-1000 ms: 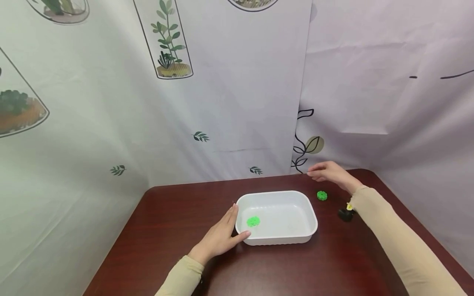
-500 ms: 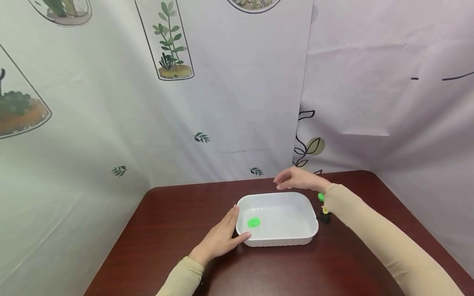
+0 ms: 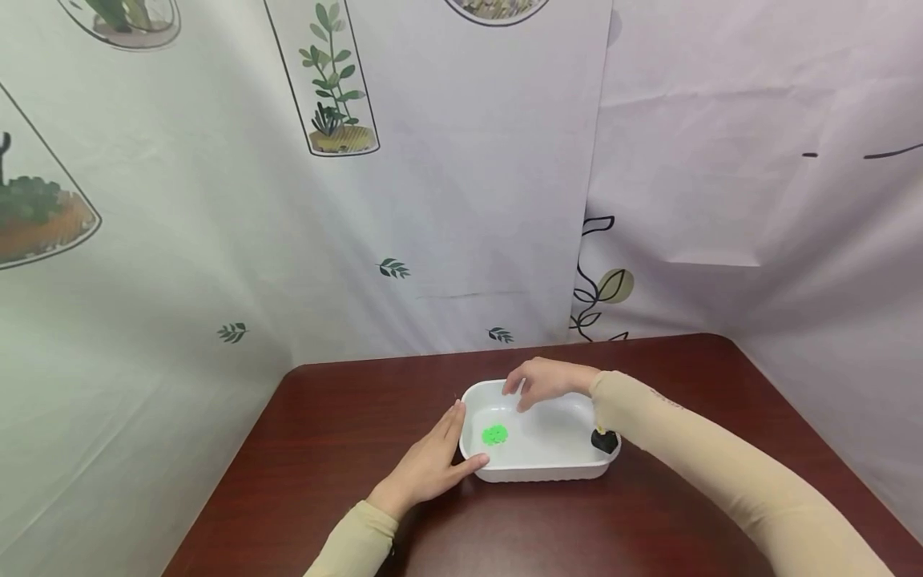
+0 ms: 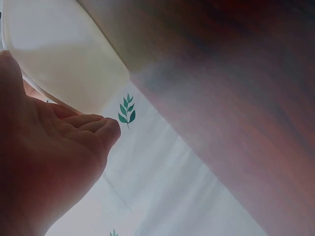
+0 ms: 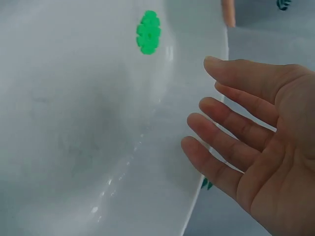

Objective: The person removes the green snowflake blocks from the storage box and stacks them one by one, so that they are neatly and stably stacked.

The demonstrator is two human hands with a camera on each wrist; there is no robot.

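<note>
A white plastic tray (image 3: 548,473) stands on the table. In it, toward the left end, lies a flat bright green notched disc (image 3: 494,434), which also shows in the right wrist view (image 5: 148,32). My left hand (image 3: 427,457) rests against the tray's left end, fingers straight along the side and thumb at the front left corner. Over the back of the tray hovers my right hand (image 3: 550,380), fingers loosely bent, holding nothing. In the right wrist view that hand (image 5: 266,128) has its fingers spread and apart from the green disc.
A dark red-brown table (image 3: 346,433) lies under the tray. Behind it hangs a pale cloth (image 3: 461,200) printed with plants. A black object (image 3: 604,441) sits under the right wrist. The right forearm covers the table area to the right of the tray.
My right hand has moved left and down, from beyond the tray's right side to over the tray. The small green piece right of the tray is now hidden. My left hand stays put.
</note>
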